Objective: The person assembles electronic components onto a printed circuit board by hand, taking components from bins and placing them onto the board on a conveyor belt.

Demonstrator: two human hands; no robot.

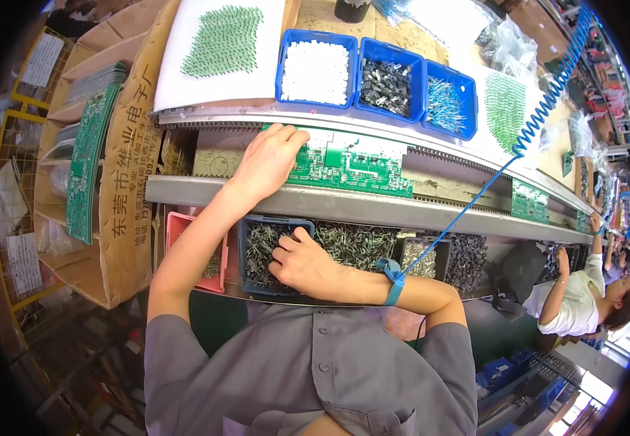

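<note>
A green circuit board [358, 163] lies between the metal rails of a conveyor. My left hand [271, 156] is over the left end of this board, fingers bent and drawn together; what lies under the fingertips is hidden. My right hand [304, 263] reaches over a dark blue bin [246, 270] of small metal-legged parts [263, 243]. Its fingers are curled, and I cannot make out anything small between them. A blue wrist strap [393, 282] with a coiled cord [558, 80] is on my right wrist.
Beyond the rail stand blue bins of white parts [315, 73], black parts [385, 87] and blue-wired parts [444, 105]. A carton [130, 167] with upright boards is at the left, next to a pink bin [177, 240]. Another person [580, 301] works farther right, near another board [529, 201].
</note>
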